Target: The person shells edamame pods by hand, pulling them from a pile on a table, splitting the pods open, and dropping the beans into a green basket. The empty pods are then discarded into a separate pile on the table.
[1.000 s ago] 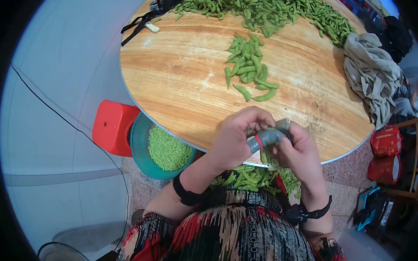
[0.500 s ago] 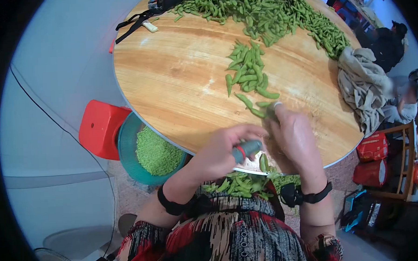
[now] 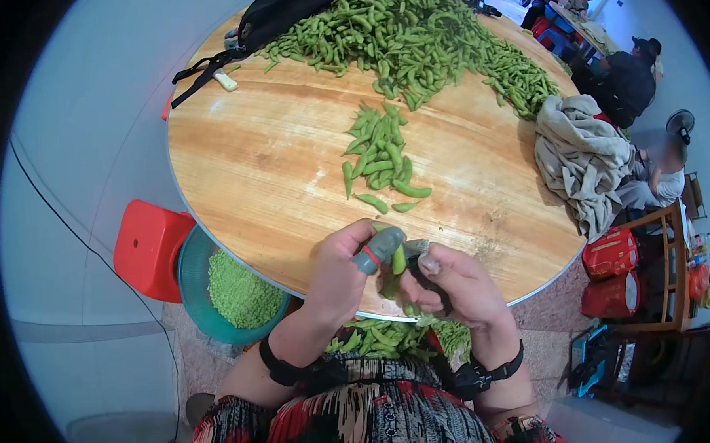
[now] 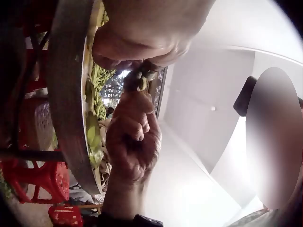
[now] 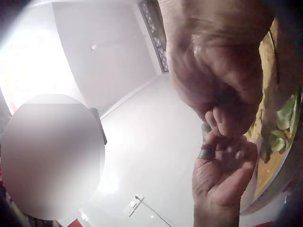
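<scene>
In the head view a green pod [image 3: 399, 258] is between the two hands at the table's near edge. The left hand [image 3: 343, 267], its thumb in a grey cover with a red band, pinches the pod. Close beside it the right hand [image 3: 462, 284] has curled fingers, with grey wrapping on some; another pod piece [image 3: 410, 308] shows below its fingertips. Both hands meet in the left wrist view, the right hand [image 4: 132, 137] below the left hand [image 4: 147, 33]. Beyond them lies a small group of pods [image 3: 380, 153] on the wooden table [image 3: 250, 171].
A large heap of pods [image 3: 410, 37] covers the far side. A black bag [image 3: 283, 15] and grey cloth [image 3: 578, 152] lie on the table. Below its left edge are a red stool [image 3: 146, 250] and a teal basin [image 3: 191, 284] of shelled beans. More pods [image 3: 380, 337] are on the lap.
The right hand has come back from the small group of pods to the left hand, and a pod is now between them. The head view has shifted, so the table appears lower and further left.
</scene>
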`<state>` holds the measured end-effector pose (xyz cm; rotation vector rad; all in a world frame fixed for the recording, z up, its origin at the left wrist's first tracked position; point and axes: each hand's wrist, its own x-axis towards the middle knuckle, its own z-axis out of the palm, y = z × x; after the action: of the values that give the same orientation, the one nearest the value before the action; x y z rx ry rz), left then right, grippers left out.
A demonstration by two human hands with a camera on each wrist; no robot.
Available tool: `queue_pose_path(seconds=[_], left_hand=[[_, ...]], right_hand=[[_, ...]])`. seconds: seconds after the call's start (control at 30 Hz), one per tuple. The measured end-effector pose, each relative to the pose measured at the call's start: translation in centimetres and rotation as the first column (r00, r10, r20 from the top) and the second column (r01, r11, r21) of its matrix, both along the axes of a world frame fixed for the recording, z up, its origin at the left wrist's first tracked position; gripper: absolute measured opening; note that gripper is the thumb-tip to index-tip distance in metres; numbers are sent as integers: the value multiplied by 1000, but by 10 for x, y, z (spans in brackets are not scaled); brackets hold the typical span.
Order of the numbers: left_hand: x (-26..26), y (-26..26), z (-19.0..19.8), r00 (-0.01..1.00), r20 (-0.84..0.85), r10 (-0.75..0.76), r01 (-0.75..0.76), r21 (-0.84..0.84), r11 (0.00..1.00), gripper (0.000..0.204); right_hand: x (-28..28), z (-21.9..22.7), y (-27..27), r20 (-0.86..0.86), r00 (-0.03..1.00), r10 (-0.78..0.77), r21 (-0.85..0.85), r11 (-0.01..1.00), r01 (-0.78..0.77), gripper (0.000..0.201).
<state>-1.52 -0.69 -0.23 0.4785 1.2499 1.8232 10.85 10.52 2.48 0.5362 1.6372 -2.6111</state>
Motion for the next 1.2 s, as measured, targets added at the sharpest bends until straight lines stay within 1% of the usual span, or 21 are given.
queue_pose_path(seconds=[0.17, 0.23, 0.27, 0.3, 0.37, 0.43, 0.5, 0.53, 0.6, 0.7, 0.73, 0.77, 0.8, 0.83, 0.93, 0.97, 1.03, 1.07, 1.1, 1.17, 1.2], left_hand=[[2, 1, -4, 968, -252, -12, -20, -124, 992, 9], [6, 4, 6, 784, -620, 15, -107, -112, 988, 7], [11, 2, 16, 701, -713, 1, -120, -117, 986, 10], [12, 4, 15, 699, -715, 2, -118, -112, 987, 10], [13, 5, 11, 806, -592, -22, 36, 11, 999, 12], [6, 11, 4, 767, -641, -25, 91, 70, 993, 10], [2, 16, -6, 907, -388, -166, 263, 213, 941, 15], [2, 18, -5, 906, -388, -170, 267, 210, 941, 15], [5, 23, 1, 950, 20, -313, 295, 277, 914, 21], [9, 29, 1, 971, 104, -215, 207, 82, 975, 17], [16, 33, 5, 994, -14, -106, 106, 10, 994, 9], [17, 36, 3, 994, -16, -105, 105, 7, 994, 9], [15, 38, 0, 983, -172, -58, 53, -31, 998, 6], [15, 39, -3, 945, -328, -13, -7, -61, 998, 9], [9, 39, -1, 927, -376, -12, -42, -134, 990, 18], [7, 39, 0, 912, -407, -54, -27, -190, 981, 18], [3, 40, -6, 936, -352, -27, -23, -136, 990, 19], [1, 40, -8, 975, -220, -39, 25, -67, 997, 19], [-1, 40, -9, 994, -85, -64, 65, 9, 998, 19], [-2, 40, -10, 998, 28, -59, 57, 50, 997, 17], [-3, 39, -11, 988, 143, -61, 49, 88, 995, 15]], right_hand=[[4, -5, 6, 27, 999, 23, -96, 995, -20, 21], [8, -11, 6, 48, 999, 16, -62, 998, -13, 19], [9, -12, 4, 34, 999, -1, -71, 997, 3, 18], [11, -12, 3, 19, 1000, -17, -80, 997, 19, 18], [15, -7, 4, -6, 1000, -6, -135, 991, 5, 17], [20, -6, 4, -22, 1000, -9, -188, 982, 4, 17], [22, -7, 3, -42, 999, -20, -209, 978, 11, 18], [22, -7, 3, -32, 999, -32, -262, 965, 22, 18], [22, -8, 5, -22, 999, -43, -316, 948, 33, 17], [15, -23, 12, 0, 996, -92, -302, 949, 87, 17], [10, -32, 13, -93, 981, -171, 219, 958, 188, 15], [6, -36, 15, -213, 958, -190, 666, 690, 285, 14], [5, -23, 13, -139, 957, -255, 811, 524, 258, 10], [3, -18, 14, -143, 958, -249, 809, 528, 258, 10], [-2, -17, 20, -87, 961, -264, 895, 402, 191, 8], [-3, -21, 24, -93, 963, -254, 894, 404, 193, 8], [-7, -24, 30, -53, 981, -186, 729, 665, 165, 11], [-8, -22, 33, 19, 981, -195, 636, 759, 138, 14], [-9, -20, 33, 15, 981, -191, 637, 759, 138, 14], [-11, -17, 34, 144, 969, -199, 445, 888, 116, 16], [-14, -23, 34, 20, 979, -202, 580, 800, 153, 12]])
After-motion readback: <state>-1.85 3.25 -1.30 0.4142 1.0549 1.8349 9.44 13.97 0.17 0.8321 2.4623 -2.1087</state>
